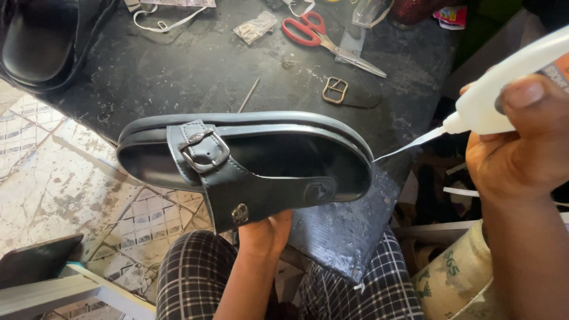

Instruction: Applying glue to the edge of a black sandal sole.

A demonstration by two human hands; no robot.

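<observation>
My left hand (267, 232) holds a black sandal (249, 155) from below, tilted on its side over the edge of a dark work table (195, 65). The sandal has a grey strap with a metal buckle (204, 151). My right hand (521, 142) grips a white glue bottle (504, 89) at the right. The bottle's long thin nozzle (409, 145) points left, and its tip touches the sandal's end near the sole edge.
Red-handled scissors (323, 37), a loose brass buckle (335, 90), a thin metal pin (249, 95) and a small plastic bag (255, 26) lie on the table. Another black sandal (41, 41) sits at the far left. A sack (456, 272) stands at the lower right beside my checked trousers.
</observation>
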